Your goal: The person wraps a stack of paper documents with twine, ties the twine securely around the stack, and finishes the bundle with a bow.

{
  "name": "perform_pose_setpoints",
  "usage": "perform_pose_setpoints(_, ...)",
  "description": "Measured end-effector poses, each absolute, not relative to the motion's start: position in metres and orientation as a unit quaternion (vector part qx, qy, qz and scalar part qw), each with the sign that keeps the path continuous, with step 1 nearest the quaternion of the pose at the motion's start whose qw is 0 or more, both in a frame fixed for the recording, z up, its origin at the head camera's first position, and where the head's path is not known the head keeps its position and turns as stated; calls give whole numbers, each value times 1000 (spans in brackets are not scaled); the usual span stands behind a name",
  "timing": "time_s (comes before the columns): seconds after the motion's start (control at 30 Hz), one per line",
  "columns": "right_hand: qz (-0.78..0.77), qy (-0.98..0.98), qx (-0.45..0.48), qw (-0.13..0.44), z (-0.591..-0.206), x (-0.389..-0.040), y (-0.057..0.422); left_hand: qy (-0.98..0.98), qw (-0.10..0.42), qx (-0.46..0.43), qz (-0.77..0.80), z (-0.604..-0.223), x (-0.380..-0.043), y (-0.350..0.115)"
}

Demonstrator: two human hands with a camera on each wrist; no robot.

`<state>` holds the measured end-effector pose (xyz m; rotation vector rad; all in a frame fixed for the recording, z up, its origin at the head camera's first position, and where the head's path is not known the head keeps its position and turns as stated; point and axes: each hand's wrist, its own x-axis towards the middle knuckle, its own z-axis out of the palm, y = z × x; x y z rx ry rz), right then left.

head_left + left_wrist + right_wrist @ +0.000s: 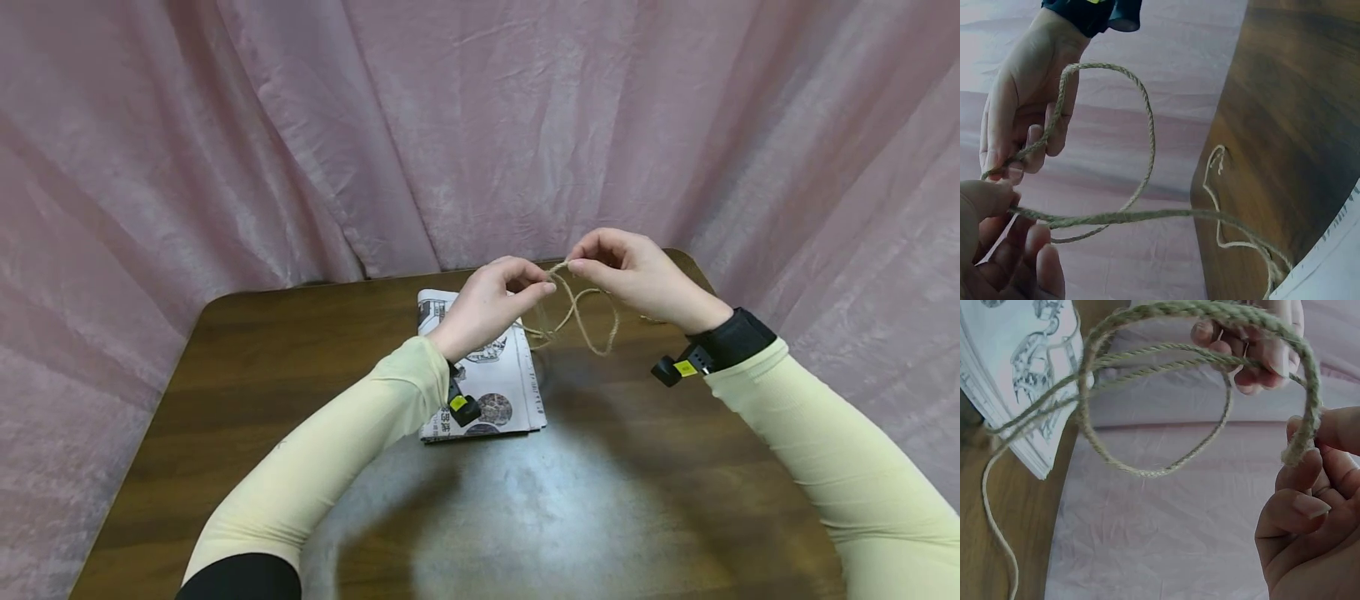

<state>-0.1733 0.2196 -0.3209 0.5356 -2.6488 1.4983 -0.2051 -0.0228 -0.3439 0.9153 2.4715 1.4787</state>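
A thin tan jute rope (573, 310) hangs in loops between the two hands, above the far part of the table. My left hand (498, 298) pinches it between thumb and fingers, just over the folded newspapers (506, 408). To the right, my right hand (637, 271) pinches the rope close to the left fingertips. A wide rope loop (1157, 472) stands out from the fingers in the right wrist view. In the left wrist view, strands run down to the paper's edge (1329, 269). Whether the rope passes under the papers cannot be told.
The brown wooden table (300, 358) ends at a pink curtain (480, 125) along its far side. A loose rope end (1217, 159) lies on the wood beyond the papers. Each wrist carries a strapped camera, such as the right one (667, 369).
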Motion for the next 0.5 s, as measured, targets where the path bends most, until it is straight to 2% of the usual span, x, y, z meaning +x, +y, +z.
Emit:
perform_pose_setpoints(0.2, 488, -857, 165, 28, -328, -179, 216, 802, 62, 279, 525, -340, -208, -42)
perform_pose_setpoints(0.5, 474, -871, 128, 0, -357, -183, 221, 801, -1, 259, 540, -317, -212, -83)
